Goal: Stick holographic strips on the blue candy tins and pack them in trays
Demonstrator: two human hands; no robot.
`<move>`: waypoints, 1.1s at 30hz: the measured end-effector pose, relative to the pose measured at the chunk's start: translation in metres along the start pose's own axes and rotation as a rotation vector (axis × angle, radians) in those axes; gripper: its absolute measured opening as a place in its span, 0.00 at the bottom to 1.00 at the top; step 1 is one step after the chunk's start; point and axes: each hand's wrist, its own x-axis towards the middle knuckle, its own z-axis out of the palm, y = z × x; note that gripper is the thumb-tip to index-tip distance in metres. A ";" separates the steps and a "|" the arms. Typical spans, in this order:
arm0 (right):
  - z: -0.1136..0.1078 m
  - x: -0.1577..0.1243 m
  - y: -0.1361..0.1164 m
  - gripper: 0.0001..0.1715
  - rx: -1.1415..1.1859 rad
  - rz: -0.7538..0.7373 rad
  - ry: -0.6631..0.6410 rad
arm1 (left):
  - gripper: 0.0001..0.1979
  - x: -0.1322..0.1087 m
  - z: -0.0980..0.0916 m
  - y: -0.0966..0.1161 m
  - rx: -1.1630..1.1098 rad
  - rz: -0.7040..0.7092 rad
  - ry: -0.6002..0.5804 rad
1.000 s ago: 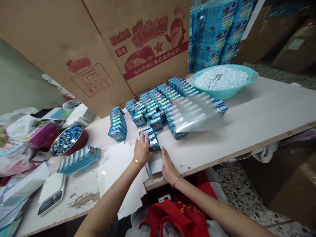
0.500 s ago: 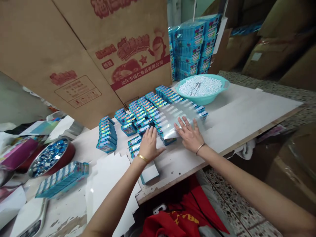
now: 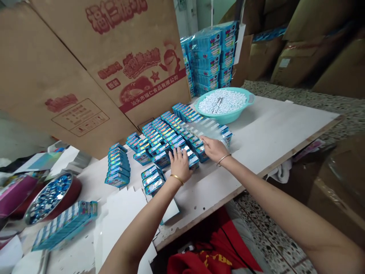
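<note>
Rows of small blue printed boxes [image 3: 161, 133] stand close together on the white table. My left hand [image 3: 181, 166] has its fingers spread over the front boxes, its fingertips touching their tops. In my right hand [image 3: 214, 149], the near edge of a clear plastic sheet [image 3: 210, 127] is pinched between thumb and fingers. The sheet lies tilted over the right-hand rows and is partly see-through, hiding some box tops. Left of my left hand, a short separate row of blue boxes [image 3: 152, 179] stands near a white box at my wrist.
A turquoise basin [image 3: 225, 117] of white pieces stands behind the rows. A large cardboard carton [image 3: 114, 76] walls off the back. Wrapped stacks of blue boxes [image 3: 205, 57] rise behind the basin. At left are a red bowl [image 3: 68, 198] of blue pieces and white card sheets [image 3: 122, 213].
My right hand has gone from lying flat on the plastic sheet to pinching its near edge. The left hand has shifted slightly right and down onto the front boxes. The view has turned slightly right.
</note>
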 end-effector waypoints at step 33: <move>0.136 -0.188 -0.081 0.35 0.353 -0.343 -0.296 | 0.50 -0.179 -0.035 -0.094 -0.214 -0.039 -0.067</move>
